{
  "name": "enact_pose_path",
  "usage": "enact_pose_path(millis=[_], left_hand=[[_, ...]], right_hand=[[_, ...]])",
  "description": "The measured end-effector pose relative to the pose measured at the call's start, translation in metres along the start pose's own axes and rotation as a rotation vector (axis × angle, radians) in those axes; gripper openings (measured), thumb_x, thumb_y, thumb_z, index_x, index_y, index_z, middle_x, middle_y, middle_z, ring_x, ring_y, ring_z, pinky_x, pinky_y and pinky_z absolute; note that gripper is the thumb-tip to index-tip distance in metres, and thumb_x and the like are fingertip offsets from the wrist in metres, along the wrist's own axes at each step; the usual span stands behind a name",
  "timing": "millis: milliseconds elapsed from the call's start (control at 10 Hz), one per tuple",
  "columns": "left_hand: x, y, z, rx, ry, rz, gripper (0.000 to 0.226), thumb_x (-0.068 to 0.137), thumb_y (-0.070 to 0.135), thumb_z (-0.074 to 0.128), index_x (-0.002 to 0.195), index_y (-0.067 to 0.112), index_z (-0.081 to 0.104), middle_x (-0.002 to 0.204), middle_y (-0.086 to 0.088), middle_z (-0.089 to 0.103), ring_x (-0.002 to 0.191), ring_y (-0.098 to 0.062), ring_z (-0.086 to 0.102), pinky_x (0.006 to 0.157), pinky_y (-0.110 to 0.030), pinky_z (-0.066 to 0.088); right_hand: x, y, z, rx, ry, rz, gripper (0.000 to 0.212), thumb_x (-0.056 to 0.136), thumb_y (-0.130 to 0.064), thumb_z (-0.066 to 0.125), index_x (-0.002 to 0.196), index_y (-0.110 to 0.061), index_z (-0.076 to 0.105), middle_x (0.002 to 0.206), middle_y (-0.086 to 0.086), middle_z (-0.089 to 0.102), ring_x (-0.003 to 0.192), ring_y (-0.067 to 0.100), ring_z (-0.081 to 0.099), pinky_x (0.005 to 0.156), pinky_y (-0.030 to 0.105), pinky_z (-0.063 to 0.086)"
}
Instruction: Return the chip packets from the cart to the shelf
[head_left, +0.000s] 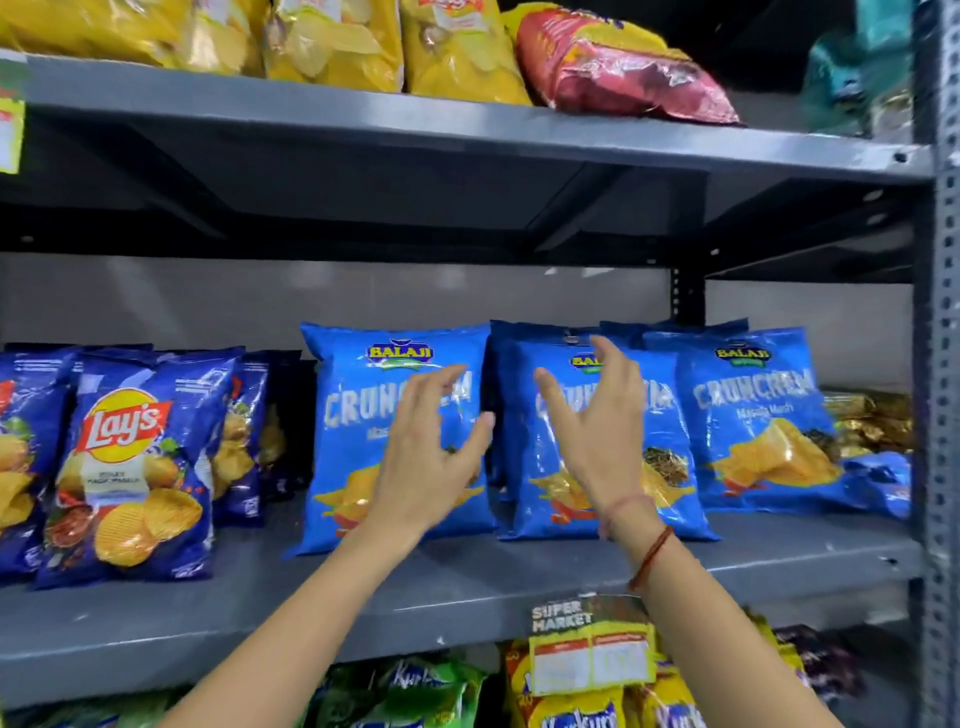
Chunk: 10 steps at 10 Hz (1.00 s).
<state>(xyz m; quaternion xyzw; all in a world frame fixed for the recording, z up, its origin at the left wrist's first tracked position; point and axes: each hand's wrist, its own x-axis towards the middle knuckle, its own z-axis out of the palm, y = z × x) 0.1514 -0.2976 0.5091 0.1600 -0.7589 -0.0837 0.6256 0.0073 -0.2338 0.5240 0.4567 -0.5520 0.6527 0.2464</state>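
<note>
Blue chip packets (395, 436) upright on shelf (467, 587)

Glossy crinkled plastic film is seen on the blue Balaji packets (769, 421) and, at 9 o'clock, the Lay's packet (130, 467). The shelf (467, 587) is matt grey painted metal, scuffed. A paper price tag (589, 660) at 6 o'clock; red thread bracelet (649, 558).

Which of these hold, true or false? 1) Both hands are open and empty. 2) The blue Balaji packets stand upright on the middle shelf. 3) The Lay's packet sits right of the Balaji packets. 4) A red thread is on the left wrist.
1) True: the left hand and right hand hold nothing.
2) True: the Balaji packets stand on the middle shelf.
3) False: the Lay's packet is to their left.
4) False: the red thread is on the right wrist.
</note>
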Motion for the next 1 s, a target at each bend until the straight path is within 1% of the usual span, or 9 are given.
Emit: enact_pose_path(millis=[100, 200, 300, 400, 500, 600, 700, 900, 1000], left_hand=[[0.004, 0.011, 0.041, -0.067, -0.154, -0.089, 0.06, 0.087, 0.035, 0.06, 0.139, 0.019, 0.034, 0.137, -0.001, 0.04, 0.127, -0.01, 0.038, 0.108, -0.034, 0.034], [0.015, 0.014, 0.077, -0.193, -0.219, -0.392, 0.072, 0.09, 0.042, 0.052, 0.147, 0.02, 0.013, 0.155, -0.006, 0.022, 0.141, -0.021, 0.023, 0.116, -0.039, 0.022], [0.025, 0.013, 0.099, -0.371, -0.193, -0.808, 0.073, 0.092, 0.05, 0.044, 0.149, 0.021, 0.01, 0.155, -0.006, 0.025, 0.139, -0.029, 0.028, 0.11, -0.04, 0.025], [0.026, 0.008, 0.11, -0.503, -0.181, -0.918, 0.071, 0.091, 0.053, 0.042, 0.148, 0.019, 0.016, 0.153, -0.006, 0.027, 0.137, -0.029, 0.03, 0.107, -0.041, 0.028], [0.022, 0.002, 0.116, -0.558, -0.112, -0.82, 0.068, 0.091, 0.051, 0.045, 0.146, 0.019, 0.022, 0.151, -0.005, 0.032, 0.134, -0.026, 0.036, 0.109, -0.038, 0.031], [0.018, 0.0, 0.116, -0.571, -0.075, -0.738, 0.07, 0.086, 0.054, 0.051, 0.143, 0.022, 0.025, 0.148, -0.005, 0.038, 0.13, -0.024, 0.043, 0.109, -0.045, 0.036], [0.011, -0.001, 0.119, -0.511, -0.054, -0.688, 0.068, 0.088, 0.049, 0.052, 0.143, 0.017, 0.028, 0.145, -0.004, 0.04, 0.13, -0.02, 0.042, 0.109, -0.04, 0.036], [-0.008, 0.005, 0.117, -0.262, -0.017, -0.602, 0.062, 0.092, 0.038, 0.052, 0.143, 0.013, 0.027, 0.147, -0.009, 0.039, 0.134, -0.021, 0.037, 0.108, -0.036, 0.033], [-0.023, 0.016, 0.109, -0.217, -0.049, -0.49, 0.067, 0.092, 0.034, 0.053, 0.146, 0.016, 0.017, 0.152, -0.003, 0.028, 0.138, -0.017, 0.029, 0.114, -0.037, 0.028]], right_hand=[[0.019, 0.031, -0.022, -0.143, 0.12, 0.155, 0.068, 0.084, -0.046, 0.062, 0.137, -0.009, 0.042, 0.132, 0.017, 0.046, 0.124, 0.034, 0.04, 0.099, 0.042, 0.034], [0.033, 0.066, -0.038, -0.122, 0.072, 0.399, 0.081, 0.082, -0.058, 0.057, 0.141, -0.008, 0.035, 0.139, 0.019, 0.043, 0.129, 0.036, 0.039, 0.102, 0.047, 0.035], [0.042, 0.089, -0.041, 0.15, -0.101, 0.648, 0.082, 0.083, -0.06, 0.054, 0.142, -0.007, 0.034, 0.132, 0.012, 0.051, 0.12, 0.028, 0.048, 0.093, 0.036, 0.036], [0.05, 0.098, -0.036, 0.306, -0.175, 0.686, 0.078, 0.084, -0.052, 0.059, 0.143, -0.007, 0.034, 0.147, 0.012, 0.042, 0.134, 0.029, 0.04, 0.103, 0.039, 0.034], [0.057, 0.097, -0.033, 0.383, -0.156, 0.58, 0.072, 0.085, -0.046, 0.063, 0.141, -0.007, 0.037, 0.143, 0.004, 0.042, 0.137, 0.026, 0.036, 0.114, 0.041, 0.03], [0.056, 0.1, -0.029, 0.375, -0.154, 0.471, 0.067, 0.074, -0.063, 0.063, 0.12, -0.016, 0.056, 0.132, 0.003, 0.057, 0.128, 0.025, 0.048, 0.111, 0.048, 0.037], [0.053, 0.118, -0.023, 0.384, -0.146, 0.465, 0.077, 0.068, -0.072, 0.062, 0.119, -0.016, 0.057, 0.13, 0.009, 0.06, 0.122, 0.022, 0.053, 0.107, 0.049, 0.041], [0.04, 0.11, -0.042, 0.283, -0.09, 0.452, 0.062, 0.084, -0.05, 0.061, 0.132, -0.013, 0.046, 0.114, 0.002, 0.054, 0.107, 0.02, 0.051, 0.09, 0.03, 0.038], [0.041, 0.101, -0.062, 0.312, 0.031, 0.39, 0.057, 0.084, -0.044, 0.064, 0.129, -0.013, 0.048, 0.108, 0.004, 0.061, 0.097, 0.017, 0.057, 0.086, 0.032, 0.046]])
